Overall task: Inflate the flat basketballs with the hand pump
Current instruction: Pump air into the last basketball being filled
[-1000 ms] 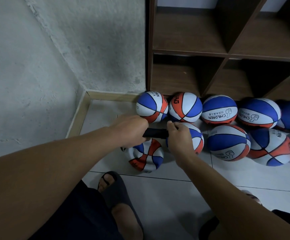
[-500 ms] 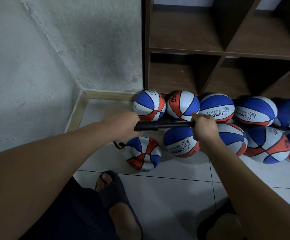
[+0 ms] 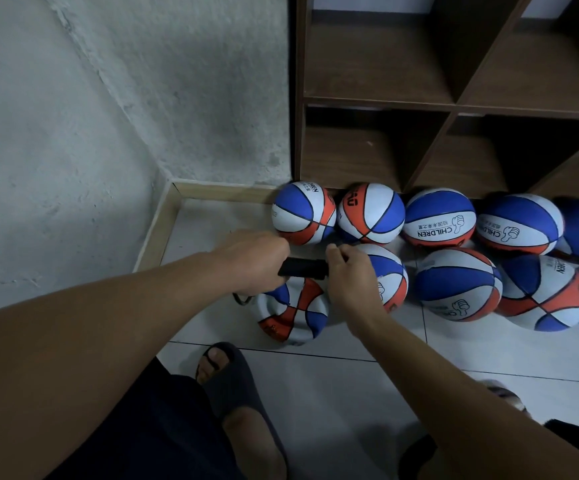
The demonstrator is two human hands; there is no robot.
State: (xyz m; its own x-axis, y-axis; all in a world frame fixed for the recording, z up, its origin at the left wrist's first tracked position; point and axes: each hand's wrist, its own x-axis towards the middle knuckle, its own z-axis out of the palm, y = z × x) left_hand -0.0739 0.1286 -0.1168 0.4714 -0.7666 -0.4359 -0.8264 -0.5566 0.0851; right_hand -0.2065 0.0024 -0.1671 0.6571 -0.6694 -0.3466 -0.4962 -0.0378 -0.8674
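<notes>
A black hand pump lies level between my hands, pushed in so only a short length of it shows. My left hand grips its left end. My right hand is closed on its handle end, close to the left hand. Just below them a dented, partly flat basketball in blue, white and orange rests on the floor tiles. A dark hose loop shows under my left hand, next to that ball. Where it joins the ball is hidden.
Several rounder basketballs lie in two rows along the foot of a dark wooden shelf unit with bare compartments. Grey walls meet in the corner at left with a wooden skirting. My sandalled foot stands near the ball.
My right hand pulled the pump handle out to the right half a second ago and has now pushed it back in toward my left hand. The left hand stayed in place.
</notes>
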